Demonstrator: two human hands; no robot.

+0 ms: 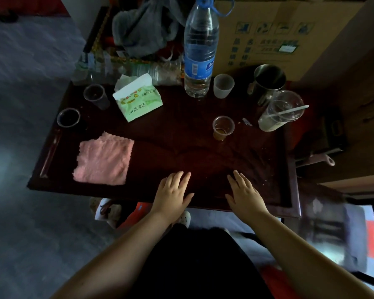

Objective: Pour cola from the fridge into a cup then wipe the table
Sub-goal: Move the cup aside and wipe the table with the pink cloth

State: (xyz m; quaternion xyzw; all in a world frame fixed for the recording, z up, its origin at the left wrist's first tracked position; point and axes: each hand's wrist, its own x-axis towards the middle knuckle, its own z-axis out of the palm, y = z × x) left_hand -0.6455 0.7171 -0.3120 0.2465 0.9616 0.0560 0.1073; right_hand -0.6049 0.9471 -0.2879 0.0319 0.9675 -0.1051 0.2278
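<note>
A dark wooden table [181, 147] fills the middle of the head view. My left hand [173, 194] and my right hand [244, 193] lie flat on its near edge, fingers spread, holding nothing. A pink cloth [104, 160] lies flat on the table's left side, apart from my left hand. A small clear plastic cup [222, 127] with a little amber liquid stands beyond my right hand. A frosted cup [223, 85] that looks empty stands at the back. Two clear cups, one [96, 96] and another [69, 118], stand at the left. No cola bottle or fridge is in view.
A tall water bottle [200, 52] stands at the back centre beside a green tissue pack [138, 102]. A metal mug [268, 80] and a lidded drink cup with a straw [279, 113] stand at the right. A cardboard box [285, 33] and bags crowd the far edge.
</note>
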